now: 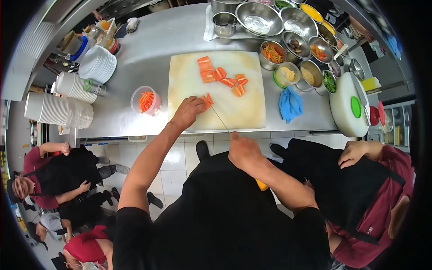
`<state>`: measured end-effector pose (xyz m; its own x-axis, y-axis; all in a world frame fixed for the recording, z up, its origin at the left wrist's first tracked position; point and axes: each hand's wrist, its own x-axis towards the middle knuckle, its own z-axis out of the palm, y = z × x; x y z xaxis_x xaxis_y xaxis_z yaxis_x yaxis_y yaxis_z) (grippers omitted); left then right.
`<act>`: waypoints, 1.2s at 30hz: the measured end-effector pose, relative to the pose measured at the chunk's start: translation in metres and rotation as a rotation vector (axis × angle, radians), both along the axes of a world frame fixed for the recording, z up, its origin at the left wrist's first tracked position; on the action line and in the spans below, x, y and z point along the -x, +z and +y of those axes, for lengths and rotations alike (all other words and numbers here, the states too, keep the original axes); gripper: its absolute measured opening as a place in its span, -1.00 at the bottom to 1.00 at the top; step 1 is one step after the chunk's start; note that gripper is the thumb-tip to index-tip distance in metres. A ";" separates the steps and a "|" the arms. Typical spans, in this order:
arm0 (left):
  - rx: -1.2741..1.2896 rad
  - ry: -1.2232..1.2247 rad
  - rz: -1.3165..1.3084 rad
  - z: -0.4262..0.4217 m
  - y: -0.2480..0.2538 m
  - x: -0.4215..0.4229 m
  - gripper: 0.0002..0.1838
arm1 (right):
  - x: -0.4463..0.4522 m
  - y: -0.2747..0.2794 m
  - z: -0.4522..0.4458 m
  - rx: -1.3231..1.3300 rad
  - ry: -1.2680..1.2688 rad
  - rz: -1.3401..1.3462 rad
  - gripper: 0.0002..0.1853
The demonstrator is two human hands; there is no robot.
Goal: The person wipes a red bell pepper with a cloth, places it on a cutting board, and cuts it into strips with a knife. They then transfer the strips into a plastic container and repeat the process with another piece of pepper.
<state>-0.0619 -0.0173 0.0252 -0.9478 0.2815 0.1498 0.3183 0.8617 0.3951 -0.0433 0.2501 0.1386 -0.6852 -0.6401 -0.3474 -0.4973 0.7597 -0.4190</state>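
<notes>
My left hand [189,111] presses on an orange-red vegetable piece [207,102] near the front of the white cutting board [189,67]. A knife [221,119] runs from the cut piece toward the board's front edge, and my right hand [243,149] is wrapped round its handle. Larger orange-red pieces [206,76] lie farther back on the board. Left of the board stands a clear tub [155,107] holding thin orange-red strips [146,101].
Metal bowls [258,19] and a blue cloth [290,104] lie to the right, with a round white board [344,105] farther over. Stacked white containers [49,108] are at left. A co-worker's hand [353,154] is close on the right; other people stand at lower left.
</notes>
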 end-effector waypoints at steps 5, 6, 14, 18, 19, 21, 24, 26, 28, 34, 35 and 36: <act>-0.035 0.027 0.097 0.006 0.004 -0.004 -0.85 | 0.006 0.015 -0.024 -0.047 -0.016 -0.085 -0.80; -0.015 0.047 0.053 0.007 0.005 -0.004 -0.84 | 0.007 0.015 -0.028 -0.051 -0.016 -0.089 -0.80; 0.015 0.070 -0.036 0.008 0.011 -0.004 -0.82 | 0.008 0.017 -0.046 -0.022 -0.042 -0.066 -0.85; 0.001 0.082 -0.047 0.005 0.010 -0.009 -0.84 | 0.006 0.017 -0.048 -0.101 0.022 -0.034 -0.82; -0.014 0.082 -0.062 0.004 0.012 -0.011 -0.84 | 0.005 0.017 -0.048 -0.100 0.034 -0.016 -0.82; -0.013 0.079 -0.045 0.004 0.015 -0.012 -0.84 | 0.004 0.015 -0.050 -0.097 0.049 0.000 -0.82; -0.008 0.078 -0.031 0.005 0.017 -0.012 -0.83 | 0.005 0.014 -0.053 -0.093 0.016 -0.010 -0.83; -0.004 0.084 -0.040 0.005 0.016 -0.012 -0.83 | 0.007 0.016 -0.055 -0.066 0.053 0.010 -0.84; -0.038 0.075 -0.020 0.005 0.015 -0.013 -0.83 | 0.011 0.010 -0.058 -0.072 0.056 0.013 -0.84; -0.046 0.075 -0.002 0.008 0.021 -0.013 -0.83 | 0.004 -0.003 -0.043 -0.127 0.009 -0.080 -0.84; -0.049 0.078 -0.003 0.007 0.017 -0.014 -0.83 | 0.000 -0.001 -0.034 -0.166 -0.020 -0.142 -0.84; -0.032 0.082 0.001 0.006 0.012 -0.015 -0.78 | -0.006 0.007 -0.023 -0.168 -0.016 -0.142 -0.84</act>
